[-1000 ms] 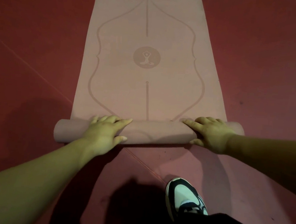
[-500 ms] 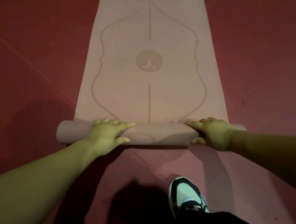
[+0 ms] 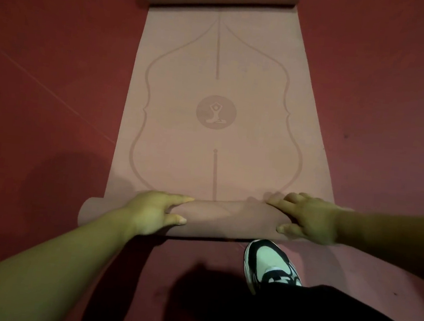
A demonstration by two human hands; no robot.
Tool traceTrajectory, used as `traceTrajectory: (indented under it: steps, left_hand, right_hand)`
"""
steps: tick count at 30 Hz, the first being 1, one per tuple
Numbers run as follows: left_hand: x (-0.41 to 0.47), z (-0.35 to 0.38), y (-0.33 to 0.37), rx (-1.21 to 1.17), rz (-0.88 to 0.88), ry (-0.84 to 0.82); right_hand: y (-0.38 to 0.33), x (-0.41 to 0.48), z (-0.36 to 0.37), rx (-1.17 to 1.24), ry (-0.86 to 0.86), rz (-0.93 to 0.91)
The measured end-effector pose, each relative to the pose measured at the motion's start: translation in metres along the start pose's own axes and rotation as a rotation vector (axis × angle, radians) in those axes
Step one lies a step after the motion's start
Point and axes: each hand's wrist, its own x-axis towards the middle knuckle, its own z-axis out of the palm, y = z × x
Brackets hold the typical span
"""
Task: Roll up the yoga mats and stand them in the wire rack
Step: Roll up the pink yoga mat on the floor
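left grip [image 3: 154, 210], right grip [image 3: 309, 219] clasp mat [image 3: 248, 151]

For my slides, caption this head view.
Left hand and right hand grip a partly rolled yoga mat on red floor.

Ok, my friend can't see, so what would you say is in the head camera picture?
A person's left hand and right hand grip the rolled near end of a pink yoga mat on a red floor. The rest lies flat, its far end curled. A black-and-white shoe stands close to the roll, nearer the camera.
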Motion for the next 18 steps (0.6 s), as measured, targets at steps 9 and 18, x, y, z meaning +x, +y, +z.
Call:
traceTrajectory:
  steps: [9,18]
  left_hand:
    - [-0.015,0.033,0.014,0.155,0.005,0.403]
    - [-0.02,0.039,0.003,0.235,0.02,0.308]
  right_hand:
    - [-0.008,-0.002,-0.004,0.014,-0.02,0.028]
    - [-0.006,0.002,-0.003,-0.088,0.011,0.031]
